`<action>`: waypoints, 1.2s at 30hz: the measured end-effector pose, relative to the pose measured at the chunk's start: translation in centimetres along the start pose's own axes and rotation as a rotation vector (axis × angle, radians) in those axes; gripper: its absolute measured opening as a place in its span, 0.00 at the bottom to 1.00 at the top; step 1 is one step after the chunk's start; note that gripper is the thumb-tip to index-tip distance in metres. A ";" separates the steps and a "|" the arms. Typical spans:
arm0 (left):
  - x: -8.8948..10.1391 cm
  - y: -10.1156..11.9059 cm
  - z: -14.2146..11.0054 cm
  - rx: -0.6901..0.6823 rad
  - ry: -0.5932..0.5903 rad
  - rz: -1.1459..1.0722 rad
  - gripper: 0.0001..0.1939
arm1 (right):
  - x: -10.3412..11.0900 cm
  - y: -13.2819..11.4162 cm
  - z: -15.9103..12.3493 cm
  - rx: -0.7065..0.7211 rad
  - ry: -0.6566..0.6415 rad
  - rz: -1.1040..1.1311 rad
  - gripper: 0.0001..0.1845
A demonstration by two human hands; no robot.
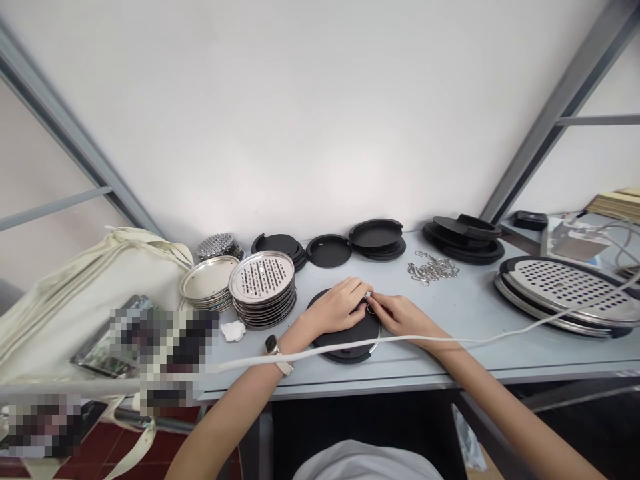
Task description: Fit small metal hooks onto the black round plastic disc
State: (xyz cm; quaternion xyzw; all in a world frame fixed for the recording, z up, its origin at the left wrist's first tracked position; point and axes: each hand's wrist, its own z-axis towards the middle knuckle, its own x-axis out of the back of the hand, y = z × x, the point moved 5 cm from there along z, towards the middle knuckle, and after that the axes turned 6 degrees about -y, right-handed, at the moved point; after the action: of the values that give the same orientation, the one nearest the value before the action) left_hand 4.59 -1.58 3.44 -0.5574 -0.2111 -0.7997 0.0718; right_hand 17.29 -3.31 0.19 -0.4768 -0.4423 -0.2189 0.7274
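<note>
A round black plate (354, 337) with a raised rim lies near the table's front edge, and a silver edge shows at its lower right. Resting over its top, my left hand (345, 307) has bent fingers and a thumb closing on a small metal hook (371, 309) by the plate's right side. From the right, my right hand (403, 317) pinches the same small piece, whose exact shape the fingers partly hide. To the upper right is a loose pile of silver hooks (433, 269).
Stacked metal grater discs (264, 275) and plain metal discs (209, 280) stand left. Black round plates (329, 251) line the wall. A larger perforated set (565, 283) lies right. A white cable (460, 340) crosses in front of my arms. A cream bag (75, 293) sits left.
</note>
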 end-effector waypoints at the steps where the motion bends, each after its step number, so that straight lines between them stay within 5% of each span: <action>1: 0.0 0.0 0.0 -0.002 0.000 0.010 0.12 | 0.0 -0.1 0.0 0.003 -0.004 0.006 0.18; 27: -0.8 -1.5 0.0 0.114 0.041 -0.261 0.21 | 0.0 0.1 0.3 -0.021 -0.010 0.075 0.21; 36: -0.8 -1.0 -0.1 0.049 0.018 -0.195 0.19 | 0.0 0.7 0.1 -0.091 0.013 0.001 0.20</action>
State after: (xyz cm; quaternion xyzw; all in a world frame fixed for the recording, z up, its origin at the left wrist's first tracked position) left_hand 4.39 -0.80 2.42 -0.5251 -0.2831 -0.8025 0.0090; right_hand 17.79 -2.93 -0.18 -0.5081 -0.4271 -0.2414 0.7079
